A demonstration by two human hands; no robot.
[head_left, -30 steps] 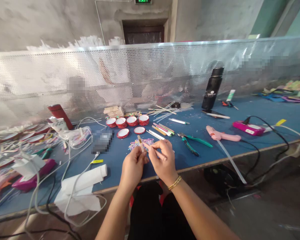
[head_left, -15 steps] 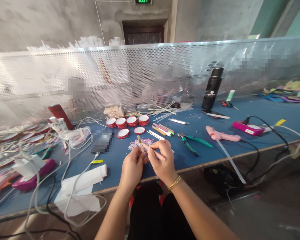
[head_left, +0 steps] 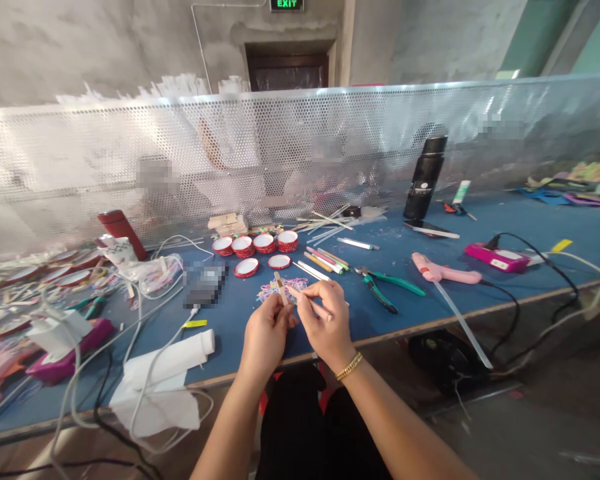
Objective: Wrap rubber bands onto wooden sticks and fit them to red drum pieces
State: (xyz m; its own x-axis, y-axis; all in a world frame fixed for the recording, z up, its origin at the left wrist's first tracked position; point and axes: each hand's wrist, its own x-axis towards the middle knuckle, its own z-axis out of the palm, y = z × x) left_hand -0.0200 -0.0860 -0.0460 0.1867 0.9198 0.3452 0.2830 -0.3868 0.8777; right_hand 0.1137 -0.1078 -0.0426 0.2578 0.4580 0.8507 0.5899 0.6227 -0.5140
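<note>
My left hand (head_left: 266, 332) is closed in a pinch on a small flat wooden stick (head_left: 281, 288), held upright with a brown patch near its upper end. My right hand (head_left: 329, 323) grips a slim, pale pinkish pen (head_left: 321, 311) like a writing tool, its tip pointing at the stick. Whether tip and stick touch, I cannot tell. Just beyond my fingers lies a pile of thin coloured bands (head_left: 269, 291). Behind that are a flat red-rimmed white disc (head_left: 279, 262), another such disc (head_left: 246, 268) and several stacks of them (head_left: 264, 243).
Several markers (head_left: 325, 260) and green-handled pliers (head_left: 393, 283) lie to the right, near a pink glue gun (head_left: 445, 270) with a cord. A black bottle (head_left: 425, 177) stands behind. On the left are a paper roll (head_left: 170, 359), cables and a red bottle (head_left: 123, 233). A perforated metal screen (head_left: 280, 127) borders the table.
Hardly anything differs. Both hands keep their holds, with the pen tip still beside the wooden stick.
</note>
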